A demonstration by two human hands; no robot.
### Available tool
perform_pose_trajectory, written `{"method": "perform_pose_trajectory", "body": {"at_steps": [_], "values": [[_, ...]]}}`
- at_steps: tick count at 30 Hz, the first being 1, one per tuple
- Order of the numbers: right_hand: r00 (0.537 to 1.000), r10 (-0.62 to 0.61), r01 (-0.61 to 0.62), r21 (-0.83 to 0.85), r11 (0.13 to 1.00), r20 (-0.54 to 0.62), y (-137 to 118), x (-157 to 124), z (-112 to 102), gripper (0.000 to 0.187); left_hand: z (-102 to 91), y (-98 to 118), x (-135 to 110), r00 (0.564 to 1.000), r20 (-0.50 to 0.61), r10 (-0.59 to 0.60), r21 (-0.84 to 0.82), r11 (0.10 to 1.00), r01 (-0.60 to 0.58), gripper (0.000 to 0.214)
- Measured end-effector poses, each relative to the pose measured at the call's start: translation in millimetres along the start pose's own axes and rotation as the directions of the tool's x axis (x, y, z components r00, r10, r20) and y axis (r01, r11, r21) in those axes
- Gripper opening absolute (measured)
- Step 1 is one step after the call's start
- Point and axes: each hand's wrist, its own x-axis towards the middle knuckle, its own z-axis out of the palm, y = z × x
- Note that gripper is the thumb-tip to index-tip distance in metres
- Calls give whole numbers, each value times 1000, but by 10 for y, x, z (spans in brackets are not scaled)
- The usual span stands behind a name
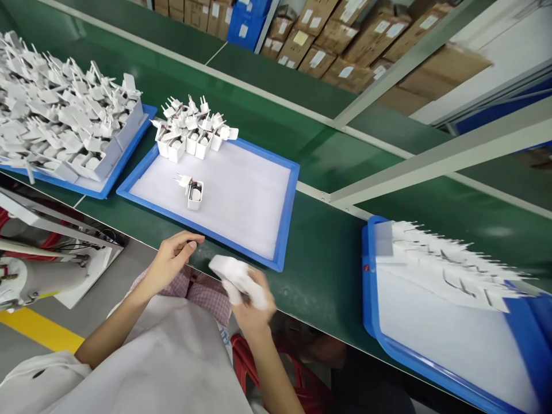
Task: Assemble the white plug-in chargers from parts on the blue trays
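My right hand (257, 302) is closed around a white plug adapter (230, 270), blurred by motion, over the bench's front edge. Its far part sticks out beyond my fingers; details are smeared. To the left, my left hand (176, 256) is empty, thumb and forefinger stretched and a little apart. In front of both hands lies a blue-rimmed tray (241, 248) with a white lining. On it stands a single open adapter housing (195, 195), parts showing inside and its pronged cap hanging to the left. A cluster of similar open adapters (194, 135) fills the tray's back left corner.
A large heap of white adapters (64, 115) sits on another blue tray at left. At right, a blue tray (373, 299) holds rows of white adapters (448, 264) with prongs up. A metal post (431, 155) rises from the green bench (319, 276). Cardboard boxes (319, 49) stand behind.
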Motion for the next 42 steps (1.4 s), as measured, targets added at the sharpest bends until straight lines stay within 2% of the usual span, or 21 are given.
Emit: {"method": "perform_pose_trajectory", "body": {"at_steps": [3,6,8,12,15,18,20,22,24,25,26,27,28,29,30,31,32,33,38,40,42], "values": [[984,25,-31,29,999,175,78,-69,138,26,99,-4,66,995,94,-35,-17,999,37,32],[983,29,-39,56,998,182,137,-111,241,26,194,-22,116,973,221,-69,23,998,65,30],[984,50,-64,78,995,171,147,-123,260,26,230,-44,122,964,242,-114,20,993,113,31],[980,97,-110,65,992,173,103,-94,212,26,243,-105,77,962,216,-166,-73,980,185,35],[956,108,-94,-64,993,271,50,-4,139,29,263,-143,41,961,217,-171,-108,974,198,37],[933,60,1,-170,986,355,36,101,89,26,326,-177,30,987,136,-82,-36,996,87,35],[937,-7,64,-155,986,349,67,143,92,23,371,-199,31,999,49,-1,24,1000,0,32],[951,-57,89,-93,992,305,113,154,122,21,383,-208,25,999,17,29,31,999,-30,30],[974,21,-24,12,1000,224,141,149,162,15,345,-186,-5,999,37,20,-1,1000,-20,29],[977,135,-154,108,982,167,137,145,180,11,311,-159,-31,999,36,38,0,999,-38,29],[948,298,-317,243,917,115,118,144,193,13,272,-121,-63,996,26,91,25,995,-92,29],[872,483,-473,400,785,82,83,146,200,18,235,-73,-99,983,15,184,80,980,-184,29],[752,654,-580,551,600,80,32,150,202,23,206,-17,-135,953,18,303,157,940,-303,31],[616,779,-629,666,401,113,-31,153,199,26,190,41,-168,903,47,426,234,874,-425,35],[499,851,-638,735,232,165,-104,154,195,30,189,97,-195,848,98,521,284,802,-526,43],[421,880,-634,765,112,220,-182,150,190,34,203,148,-214,803,154,576,299,747,-594,52],[382,885,-631,775,40,265,-261,140,185,37,230,190,-225,777,204,596,281,725,-629,61],[377,874,-630,776,1,306,-336,124,182,38,265,223,-228,769,243,591,241,731,-638,67],[470,758,-613,785,-89,453,-533,20,157,28,396,270,-213,786,311,535,34,820,-571,76],[490,729,-649,758,-62,478,-515,-11,154,29,391,262,-207,810,289,511,2,845,-534,78],[514,719,-694,720,28,467,-475,-49,184,37,373,252,-193,839,262,477,-14,871,-491,80]]}}
